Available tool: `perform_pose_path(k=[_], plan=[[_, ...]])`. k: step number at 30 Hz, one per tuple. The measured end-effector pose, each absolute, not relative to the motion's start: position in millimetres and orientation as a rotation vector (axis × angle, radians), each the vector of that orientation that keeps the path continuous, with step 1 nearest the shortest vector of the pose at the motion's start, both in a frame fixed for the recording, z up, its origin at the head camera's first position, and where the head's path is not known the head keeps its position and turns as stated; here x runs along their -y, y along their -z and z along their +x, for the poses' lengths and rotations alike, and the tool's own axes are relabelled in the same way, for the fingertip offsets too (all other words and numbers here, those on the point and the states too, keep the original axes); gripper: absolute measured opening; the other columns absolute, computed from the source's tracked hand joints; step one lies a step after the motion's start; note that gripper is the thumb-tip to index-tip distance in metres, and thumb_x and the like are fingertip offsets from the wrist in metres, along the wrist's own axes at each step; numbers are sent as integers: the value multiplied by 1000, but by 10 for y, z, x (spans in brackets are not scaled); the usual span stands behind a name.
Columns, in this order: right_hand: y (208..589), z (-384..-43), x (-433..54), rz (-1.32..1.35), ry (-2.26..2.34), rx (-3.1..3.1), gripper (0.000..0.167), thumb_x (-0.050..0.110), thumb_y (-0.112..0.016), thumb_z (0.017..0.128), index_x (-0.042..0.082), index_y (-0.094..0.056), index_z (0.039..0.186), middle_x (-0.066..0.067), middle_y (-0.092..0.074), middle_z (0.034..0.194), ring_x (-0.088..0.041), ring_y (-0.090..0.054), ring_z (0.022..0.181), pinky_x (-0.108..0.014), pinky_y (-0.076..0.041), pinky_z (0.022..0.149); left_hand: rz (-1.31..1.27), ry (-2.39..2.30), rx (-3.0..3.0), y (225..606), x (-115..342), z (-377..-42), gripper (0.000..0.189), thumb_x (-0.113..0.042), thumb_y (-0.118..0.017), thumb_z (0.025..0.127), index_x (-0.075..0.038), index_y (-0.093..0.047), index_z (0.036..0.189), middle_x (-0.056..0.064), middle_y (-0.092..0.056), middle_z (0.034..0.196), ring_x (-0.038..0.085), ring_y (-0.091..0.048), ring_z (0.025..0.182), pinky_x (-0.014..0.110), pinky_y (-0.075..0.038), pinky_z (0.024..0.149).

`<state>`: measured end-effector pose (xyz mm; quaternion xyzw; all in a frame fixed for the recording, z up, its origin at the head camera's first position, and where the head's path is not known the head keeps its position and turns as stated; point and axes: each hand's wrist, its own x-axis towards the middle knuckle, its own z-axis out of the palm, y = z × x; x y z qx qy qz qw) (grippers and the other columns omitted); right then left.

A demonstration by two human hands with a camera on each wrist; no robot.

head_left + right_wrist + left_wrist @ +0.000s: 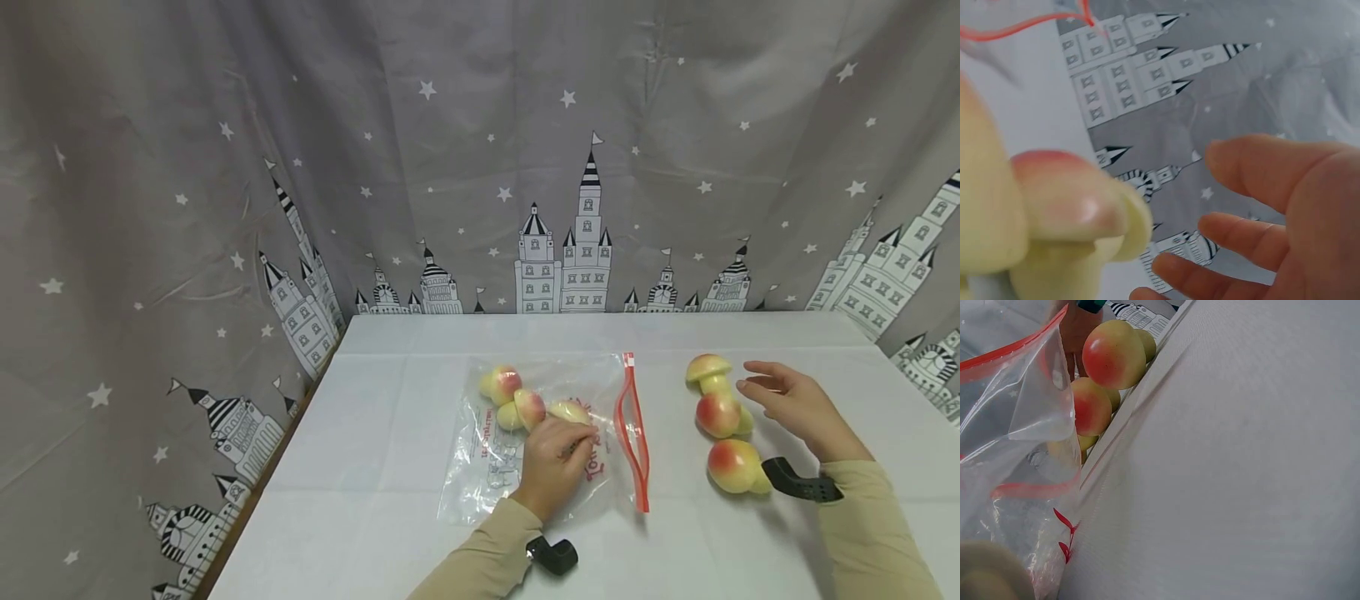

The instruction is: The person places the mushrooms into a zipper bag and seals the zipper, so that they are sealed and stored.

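Note:
A clear zip bag [468,487] with a red zip edge lies on the table, its mouth facing right and parted. Inside show toy mushrooms with yellow and red caps: one mushroom [501,383] at the back, another mushroom [525,408] against it, and a paler mushroom [570,411] by the left hand. My left hand [551,467] is over the middle of the bag, fingertips and thumb pinching its film. To the right, my right hand [795,408] hovers with fingers spread, holding nothing, beside a row of mushrooms: a far one [708,368], a middle one [718,415] and a near one [733,467].
A white cloth covers the table [360,450]. Behind it and along the left side hangs a grey curtain [465,150] printed with castles and stars. Black camera mounts sit at both wrists, one mount [553,557] close to the bag's near edge.

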<state>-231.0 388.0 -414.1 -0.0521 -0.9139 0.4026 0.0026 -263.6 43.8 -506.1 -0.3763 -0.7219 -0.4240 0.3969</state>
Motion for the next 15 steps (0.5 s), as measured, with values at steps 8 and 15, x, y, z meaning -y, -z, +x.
perform_pose_path(k=[8, 15], plan=[[4235, -2343, -3886, -196, -1278, 2994, 69, 39, -50, 105, -11, -33, 149, -45, -44, 140, -48, -55, 118, -32, -51, 78, -955, 1077, 1826, 5055, -432, -2630, 10, -5, -74, 83, -11, -79, 90, -2, -79, 85, 11, -68, 77, 16, -52, 77], [4325, -2364, -3873, -136, -1271, 3020, 69, 38, -56, 101, -11, -39, 146, -43, -52, 135, -32, -61, 105, -32, -51, 75, -957, 1071, 1826, 5046, -434, -2626, 10, -4, -76, 82, -10, -78, 90, -2, -79, 84, 10, -68, 76, 16, -51, 75]])
